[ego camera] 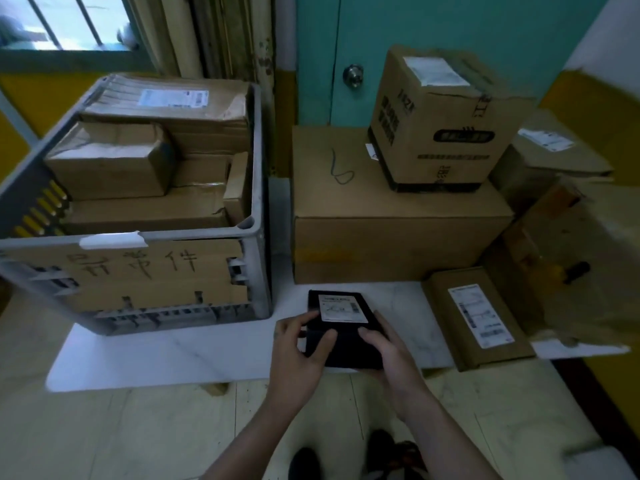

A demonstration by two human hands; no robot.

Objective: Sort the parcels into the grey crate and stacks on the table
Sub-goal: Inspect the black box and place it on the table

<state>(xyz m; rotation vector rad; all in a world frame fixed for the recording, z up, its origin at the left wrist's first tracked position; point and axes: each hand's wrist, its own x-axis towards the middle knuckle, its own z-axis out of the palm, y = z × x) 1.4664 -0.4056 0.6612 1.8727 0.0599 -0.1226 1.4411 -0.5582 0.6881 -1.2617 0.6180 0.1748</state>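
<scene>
A small black parcel (pixel 346 344) with a white label lies at the near edge of the white table (pixel 194 351). My left hand (pixel 298 351) grips its left side, fingers curled over the top. My right hand (pixel 384 351) grips its right side, thumb on top. The grey crate (pixel 258 188) stands at the left, filled with several brown cardboard parcels, a handwritten cardboard sign on its front. A stack at the right has a large brown box (pixel 388 233) with a smaller printed box (pixel 440 123) on top.
A flat brown parcel (pixel 478 317) with a white label lies at the table's right edge. More cardboard boxes (pixel 561 150) pile up at the far right. A teal door (pixel 353 46) stands behind. Tiled floor and my shoes show below.
</scene>
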